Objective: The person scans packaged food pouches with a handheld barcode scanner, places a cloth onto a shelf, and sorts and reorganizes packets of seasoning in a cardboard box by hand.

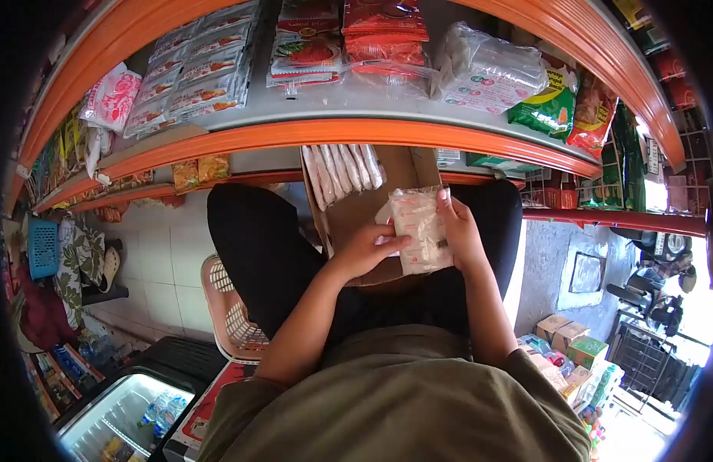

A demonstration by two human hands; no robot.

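Observation:
A clear plastic packet with pale contents and faint red print (419, 231) is held upright between my two hands, over my lap. My right hand (462, 229) grips its right edge, thumb near the top corner. On the left side, my left hand (372, 250) has its thumb and fingers closed on the packet's edge. Just beyond stands an open cardboard box (410, 163) between my knees. A row of several similar slim packets (342, 175) stands on edge in its far left part. What lies in the box behind the held packet is partly hidden.
Ahead runs an orange-edged shelf (356, 132) with silver sachet strips (195, 65), red packets (385, 38), a plastic-wrapped bundle (491, 71) and a green bag (547, 100). A pink basket (232, 308) sits at my left, near a glass-topped chest (129, 412). Cartons (572, 339) stand at right.

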